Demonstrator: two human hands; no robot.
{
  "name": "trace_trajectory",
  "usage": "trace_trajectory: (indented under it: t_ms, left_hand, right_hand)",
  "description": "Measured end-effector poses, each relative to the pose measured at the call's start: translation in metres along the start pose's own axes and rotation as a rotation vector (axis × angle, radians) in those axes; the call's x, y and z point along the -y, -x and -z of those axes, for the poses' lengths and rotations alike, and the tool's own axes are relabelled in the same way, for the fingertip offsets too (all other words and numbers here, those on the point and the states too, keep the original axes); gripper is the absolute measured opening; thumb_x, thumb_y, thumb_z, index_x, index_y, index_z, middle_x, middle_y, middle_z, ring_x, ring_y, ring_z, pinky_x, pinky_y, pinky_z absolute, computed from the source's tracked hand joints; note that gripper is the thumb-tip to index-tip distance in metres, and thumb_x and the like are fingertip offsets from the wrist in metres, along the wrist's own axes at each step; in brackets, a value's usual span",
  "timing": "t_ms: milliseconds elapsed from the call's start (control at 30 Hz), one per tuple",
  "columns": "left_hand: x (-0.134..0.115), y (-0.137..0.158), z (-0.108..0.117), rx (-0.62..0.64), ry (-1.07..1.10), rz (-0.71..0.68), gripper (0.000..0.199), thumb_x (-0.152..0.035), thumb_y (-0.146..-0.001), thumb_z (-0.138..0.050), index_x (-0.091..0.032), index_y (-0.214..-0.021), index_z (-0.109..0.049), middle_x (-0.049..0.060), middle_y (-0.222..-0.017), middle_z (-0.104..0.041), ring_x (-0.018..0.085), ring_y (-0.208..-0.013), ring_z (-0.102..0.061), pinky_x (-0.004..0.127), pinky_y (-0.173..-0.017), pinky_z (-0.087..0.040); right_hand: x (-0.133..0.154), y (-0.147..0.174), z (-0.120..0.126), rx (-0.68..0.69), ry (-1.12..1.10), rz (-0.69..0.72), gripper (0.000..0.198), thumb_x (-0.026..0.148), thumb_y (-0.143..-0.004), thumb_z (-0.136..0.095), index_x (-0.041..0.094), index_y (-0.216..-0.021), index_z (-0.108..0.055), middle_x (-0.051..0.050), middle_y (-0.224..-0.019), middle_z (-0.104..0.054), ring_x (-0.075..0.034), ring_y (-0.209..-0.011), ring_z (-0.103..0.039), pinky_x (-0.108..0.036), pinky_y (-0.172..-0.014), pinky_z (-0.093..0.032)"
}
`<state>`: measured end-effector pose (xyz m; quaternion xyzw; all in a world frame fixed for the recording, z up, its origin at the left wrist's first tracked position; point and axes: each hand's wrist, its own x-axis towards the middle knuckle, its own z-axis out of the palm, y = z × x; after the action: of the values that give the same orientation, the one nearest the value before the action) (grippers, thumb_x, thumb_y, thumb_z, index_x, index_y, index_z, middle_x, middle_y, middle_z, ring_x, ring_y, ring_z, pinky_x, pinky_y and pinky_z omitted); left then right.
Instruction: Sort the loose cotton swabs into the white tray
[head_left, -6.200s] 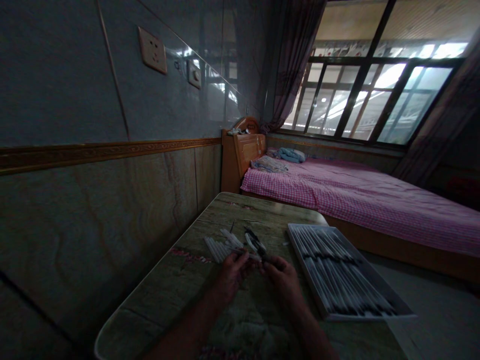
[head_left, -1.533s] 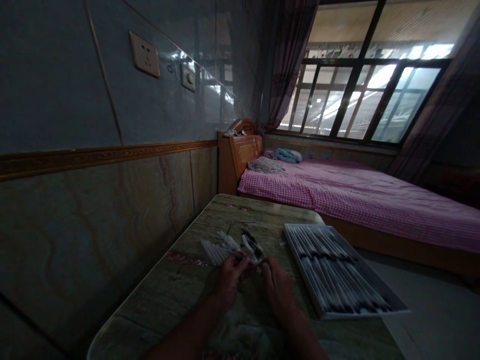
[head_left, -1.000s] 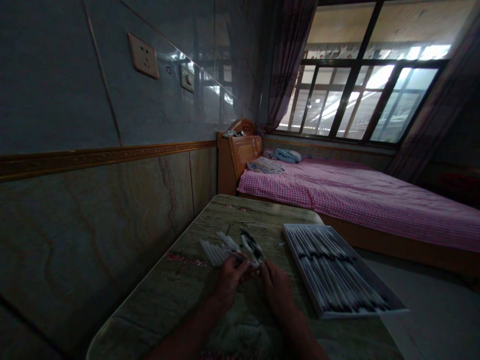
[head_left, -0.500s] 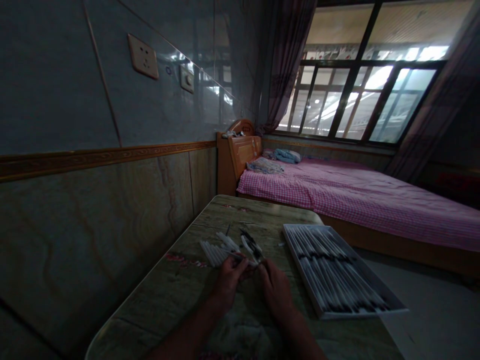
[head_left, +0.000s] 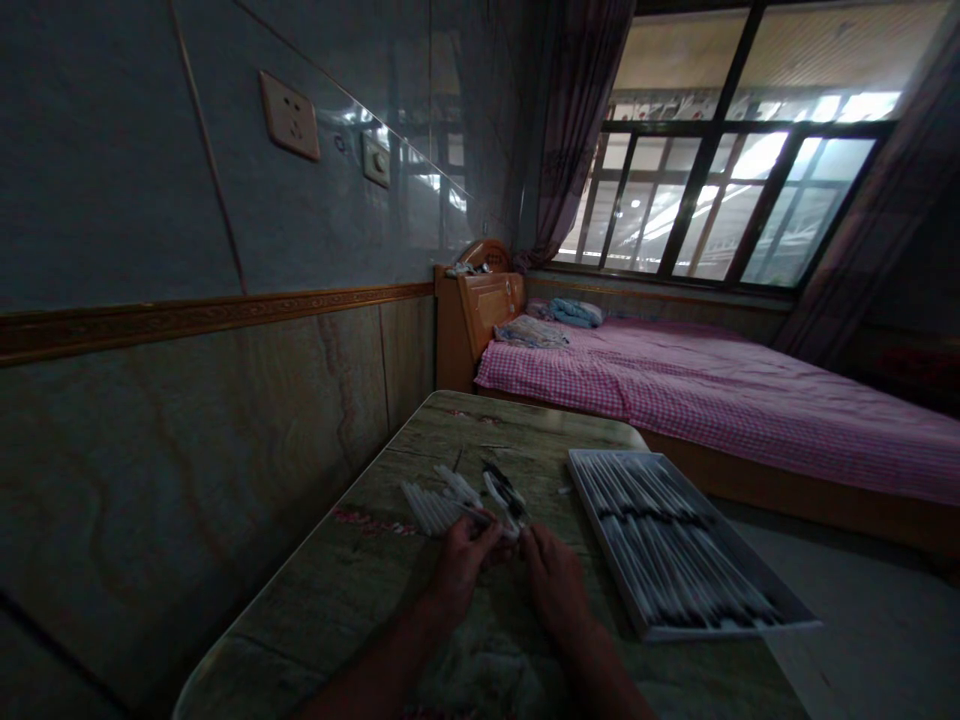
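Observation:
My left hand (head_left: 466, 560) is closed, with thumb and fingers pinching a slim pale pen (head_left: 504, 533) low over the table. Close on its right, my right hand (head_left: 553, 572) has its fingertips pressed together at the pen's other end; fingers cover much of it. Just beyond the left hand lies a row of translucent white tubes (head_left: 427, 506), like pen barrels. A small bunch of black slender parts (head_left: 501, 482) with white pieces among them rests past the fingertips. Right of my hands sits an open white box (head_left: 609, 560) with two rows of pale, dark-ended pens (head_left: 660, 560).
The stone-patterned table (head_left: 360, 600) has a rounded edge beside the tiled wall (head_left: 315, 420). The box's near right corner juts over the table's right edge. Beyond stands a bed (head_left: 675, 380) with a pink checked sheet, below a window (head_left: 675, 200).
Both hands stay nearly in place, still pinching over the same spot. The left hand has tilted very slightly to the right; the laid-out parts and the box look unchanged.

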<state>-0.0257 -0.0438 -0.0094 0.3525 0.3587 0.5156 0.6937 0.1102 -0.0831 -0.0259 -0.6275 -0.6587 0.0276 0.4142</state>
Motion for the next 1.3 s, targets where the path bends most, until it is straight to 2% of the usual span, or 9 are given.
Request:
trace_trajectory:
  t_ms: [200,367,600,833,900,1033,1133,1200,1300]
  left_hand:
    - [0.004,-0.002,0.004,0.021,-0.019,-0.013,0.036,-0.038,-0.057,-0.082,-0.019,-0.079,-0.060,0.000,-0.075,-0.070,0.019,-0.072,-0.069,0.029,-0.065,-0.055]
    - [0.003,-0.003,0.004,0.052,-0.044,-0.015,0.039,-0.039,-0.055,-0.082,-0.018,-0.077,-0.057,-0.001,-0.070,-0.067,0.017,-0.065,-0.066,0.028,-0.061,-0.052]
    - [0.001,-0.006,0.002,-0.012,-0.154,-0.069,0.039,-0.043,-0.054,-0.079,-0.017,-0.074,-0.057,-0.004,-0.060,-0.061,0.011,-0.052,-0.057,0.022,-0.050,-0.043]
    - [0.001,-0.008,0.004,0.034,-0.318,-0.113,0.033,-0.039,-0.056,-0.076,-0.017,-0.074,-0.060,-0.004,-0.061,-0.061,0.011,-0.051,-0.055,0.021,-0.049,-0.041]
    - [0.005,-0.011,0.006,0.030,-0.360,-0.144,0.030,-0.040,-0.060,-0.073,-0.018,-0.075,-0.060,-0.003,-0.065,-0.063,0.011,-0.052,-0.056,0.021,-0.049,-0.041]
    - [0.013,-0.017,0.009,-0.013,-0.474,-0.215,0.017,-0.035,-0.071,-0.062,-0.020,-0.079,-0.058,-0.002,-0.069,-0.064,0.013,-0.055,-0.059,0.022,-0.048,-0.042]
    - [0.010,-0.020,0.011,-0.068,-0.640,-0.289,0.004,-0.021,-0.073,-0.058,-0.021,-0.077,-0.058,0.000,-0.075,-0.067,0.015,-0.071,-0.065,0.024,-0.064,-0.048]
    - [0.003,-0.022,0.012,-0.091,-0.763,-0.300,0.009,-0.015,-0.074,-0.056,-0.021,-0.079,-0.060,0.002,-0.082,-0.070,0.016,-0.081,-0.066,0.024,-0.076,-0.048]
    - [-0.008,-0.026,0.011,-0.074,-0.950,-0.271,0.015,-0.010,-0.075,-0.056,-0.020,-0.085,-0.061,0.005,-0.091,-0.071,0.016,-0.087,-0.066,0.024,-0.080,-0.047]
  right_hand:
    - [-0.002,0.002,-0.003,0.023,-0.027,-0.037,0.046,0.044,-0.099,-0.028,0.022,-0.074,-0.061,-0.002,-0.065,-0.064,-0.015,-0.057,-0.058,-0.025,-0.054,-0.034]
    - [-0.010,0.004,-0.008,0.005,-0.024,0.104,0.045,0.045,-0.096,-0.031,0.022,-0.084,-0.068,-0.007,-0.079,-0.069,-0.018,-0.068,-0.058,-0.026,-0.060,-0.039]
    - [0.001,-0.001,-0.007,0.091,-0.418,-0.230,0.044,0.051,-0.093,-0.035,0.020,-0.073,-0.059,-0.001,-0.069,-0.061,-0.016,-0.066,-0.055,-0.025,-0.063,-0.039]
    - [-0.006,-0.005,-0.017,0.193,-0.629,-0.266,0.038,0.053,-0.081,-0.052,0.019,-0.063,-0.053,0.003,-0.062,-0.052,-0.014,-0.061,-0.047,-0.023,-0.058,-0.035]
    - [-0.007,-0.007,-0.016,0.155,-0.663,-0.290,0.038,0.053,-0.079,-0.052,0.019,-0.063,-0.054,0.004,-0.061,-0.050,-0.013,-0.061,-0.046,-0.023,-0.058,-0.035]
    - [-0.007,-0.011,-0.010,-0.088,-0.659,-0.411,0.035,0.051,-0.077,-0.052,0.020,-0.061,-0.051,0.005,-0.059,-0.045,-0.013,-0.060,-0.042,-0.023,-0.056,-0.034]
    - [-0.007,-0.013,-0.005,-0.204,-0.672,-0.501,0.034,0.051,-0.078,-0.050,0.022,-0.060,-0.047,0.006,-0.056,-0.042,-0.013,-0.056,-0.039,-0.024,-0.053,-0.032]
    - [-0.008,-0.014,-0.004,-0.237,-0.679,-0.526,0.035,0.051,-0.080,-0.048,0.023,-0.061,-0.047,0.006,-0.056,-0.041,-0.013,-0.055,-0.038,-0.024,-0.053,-0.032]
    - [-0.007,-0.014,-0.005,-0.245,-0.663,-0.536,0.035,0.051,-0.082,-0.047,0.023,-0.062,-0.047,0.007,-0.056,-0.041,-0.013,-0.055,-0.038,-0.024,-0.053,-0.032]
